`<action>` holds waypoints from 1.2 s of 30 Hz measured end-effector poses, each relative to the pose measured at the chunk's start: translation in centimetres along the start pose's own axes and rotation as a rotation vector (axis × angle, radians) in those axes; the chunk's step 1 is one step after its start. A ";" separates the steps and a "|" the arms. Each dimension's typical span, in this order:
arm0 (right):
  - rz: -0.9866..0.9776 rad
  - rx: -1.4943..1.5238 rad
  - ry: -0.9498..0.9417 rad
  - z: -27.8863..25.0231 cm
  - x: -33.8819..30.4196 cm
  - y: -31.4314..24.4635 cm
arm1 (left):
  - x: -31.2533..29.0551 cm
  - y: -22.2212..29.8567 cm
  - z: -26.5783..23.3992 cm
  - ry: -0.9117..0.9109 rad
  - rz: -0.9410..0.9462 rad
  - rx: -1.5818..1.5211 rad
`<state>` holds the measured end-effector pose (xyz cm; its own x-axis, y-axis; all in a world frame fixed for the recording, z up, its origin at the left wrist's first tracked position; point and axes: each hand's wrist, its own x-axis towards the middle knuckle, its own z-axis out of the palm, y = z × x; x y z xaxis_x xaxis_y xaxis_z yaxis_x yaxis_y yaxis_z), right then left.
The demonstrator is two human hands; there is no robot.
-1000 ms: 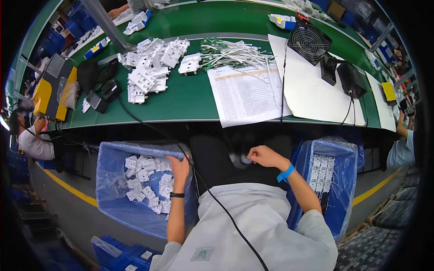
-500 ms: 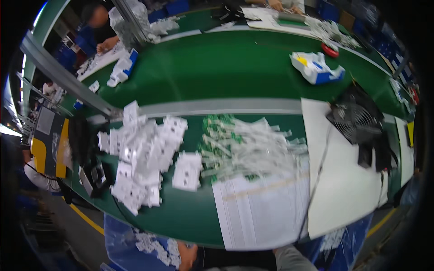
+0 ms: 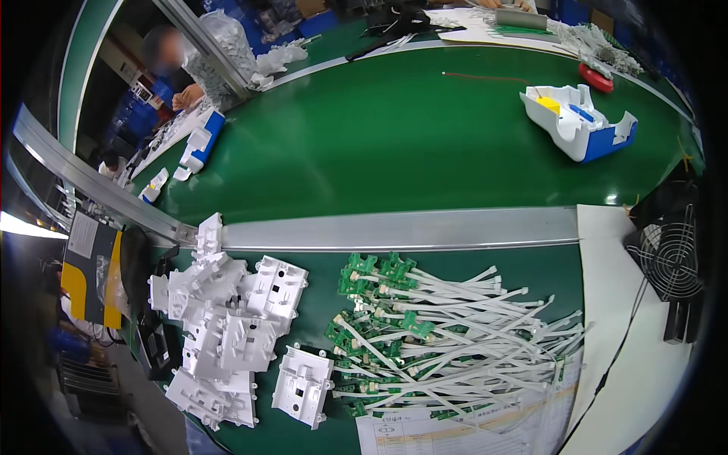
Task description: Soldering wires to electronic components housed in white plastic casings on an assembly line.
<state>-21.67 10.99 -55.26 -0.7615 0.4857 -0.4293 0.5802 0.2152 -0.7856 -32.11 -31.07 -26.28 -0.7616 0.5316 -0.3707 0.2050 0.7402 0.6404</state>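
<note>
1. Hands: the person's left hand and right hand lie outside the frame. Their opening and any load cannot be determined.
2. White plates: a heap of white plastic plates (image 3: 250, 345) occupies the lower left of the frame. The plates overlap at mixed angles on the green worktop (image 3: 322, 303).
3. Separate plate: a single white plate (image 3: 303, 383) lies just right of the heap, at lower centre-left.
4. Cable assemblies: a pile of white cables (image 3: 485, 345) extends across the lower centre. Small green boards (image 3: 393, 349) are gathered at its left end; the loose cable ends point mainly right.
5. Paper: a printed sheet (image 3: 413, 438) lies partly beneath the cables at the bottom edge.
6. Right side: a white panel (image 3: 610, 280) carries a black cord (image 3: 604, 375). A black fan (image 3: 671, 258) with a round wire guard is located at the right edge.
7. Upper area: a metal rail (image 3: 409, 230) separates the worktop from a green surface (image 3: 364, 152). A white-and-blue shell (image 3: 576, 129) rests at upper right, near a red object (image 3: 596, 78).
8. Upper left: a co-worker's hands (image 3: 188, 96) are positioned above a white work area.
</note>
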 end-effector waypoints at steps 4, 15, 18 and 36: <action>-0.002 0.141 -0.028 5.5 1.2 -0.3 | -2.1 0.7 -1.6 0.030 -0.076 0.036; 0.070 0.540 -0.021 14.4 2.9 -0.5 | -5.4 -3.5 -2.8 0.024 -0.199 0.129; 0.113 0.635 -0.008 15.1 1.8 -0.6 | -6.3 -2.9 -3.3 -0.004 -0.228 0.140; 0.375 0.796 0.084 4.9 -24.8 -6.3 | -11.4 2.0 -2.2 0.129 0.141 -0.167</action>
<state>-7.87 -6.58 -41.84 -0.5197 0.4733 -0.7112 0.3901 -0.6092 -0.6905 -24.34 -36.59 -19.27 -0.8073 0.5595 -0.1877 0.2181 0.5785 0.7860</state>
